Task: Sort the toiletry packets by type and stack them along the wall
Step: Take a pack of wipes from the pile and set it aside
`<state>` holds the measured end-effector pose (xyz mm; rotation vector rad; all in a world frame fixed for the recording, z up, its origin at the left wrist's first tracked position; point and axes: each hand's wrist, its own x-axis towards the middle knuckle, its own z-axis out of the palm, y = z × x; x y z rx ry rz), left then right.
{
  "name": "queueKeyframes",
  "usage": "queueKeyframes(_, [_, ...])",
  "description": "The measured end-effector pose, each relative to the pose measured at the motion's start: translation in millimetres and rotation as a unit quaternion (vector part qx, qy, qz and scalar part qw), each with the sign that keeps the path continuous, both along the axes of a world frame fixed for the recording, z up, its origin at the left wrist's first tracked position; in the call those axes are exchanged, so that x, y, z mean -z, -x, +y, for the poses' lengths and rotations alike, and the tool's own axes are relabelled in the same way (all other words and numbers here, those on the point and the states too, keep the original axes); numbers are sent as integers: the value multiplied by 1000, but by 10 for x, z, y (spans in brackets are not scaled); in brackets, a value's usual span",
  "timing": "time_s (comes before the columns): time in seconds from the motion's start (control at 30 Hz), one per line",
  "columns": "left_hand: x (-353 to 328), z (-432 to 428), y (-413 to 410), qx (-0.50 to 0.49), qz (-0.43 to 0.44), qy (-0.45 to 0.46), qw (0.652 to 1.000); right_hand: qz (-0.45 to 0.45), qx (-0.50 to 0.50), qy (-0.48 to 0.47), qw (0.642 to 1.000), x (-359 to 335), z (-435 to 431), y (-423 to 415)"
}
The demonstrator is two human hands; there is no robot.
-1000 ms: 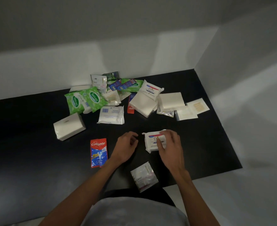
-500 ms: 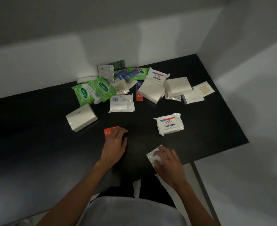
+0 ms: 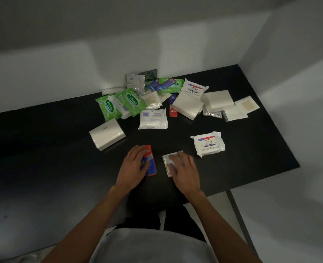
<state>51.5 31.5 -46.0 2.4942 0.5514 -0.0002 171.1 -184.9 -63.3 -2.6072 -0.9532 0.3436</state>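
Black table; dark leg under near-right edge; pale floor beside it.

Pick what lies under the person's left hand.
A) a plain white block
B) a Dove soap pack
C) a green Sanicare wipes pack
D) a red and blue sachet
D: the left hand rests on the red and blue sachet, while the nearest Dove soap pack lies untouched further right.
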Motion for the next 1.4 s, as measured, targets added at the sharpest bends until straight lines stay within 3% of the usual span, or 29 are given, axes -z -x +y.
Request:
queueKeyframes(0.53, [-71, 127, -282, -16, -9, 11, 1000, 7, 25, -20, 999, -56, 472, -156])
queueKeyframes(0.7, [-145, 257, -480, -78, -30, 54, 995, -2, 55, -81, 995, -180, 619, -349])
queueKeyframes(0.9, [-223, 410, -907, -164, -25, 120, 979, 64, 72, -83, 992, -320, 999, -769])
queueKeyframes(1.03, [-197, 491, -1083, -155, -8, 121, 980, 99, 52, -70, 991, -312, 1187, -954])
queueKeyframes(1.2, [-137, 536, -1161, -129, -12, 112, 985, 73, 24, -20, 997, -256, 1329, -953])
queueKeyframes(1.4, [-67, 546, -1084, -110, -7, 139, 984, 75, 28, -49, 996, -193, 1325, -848])
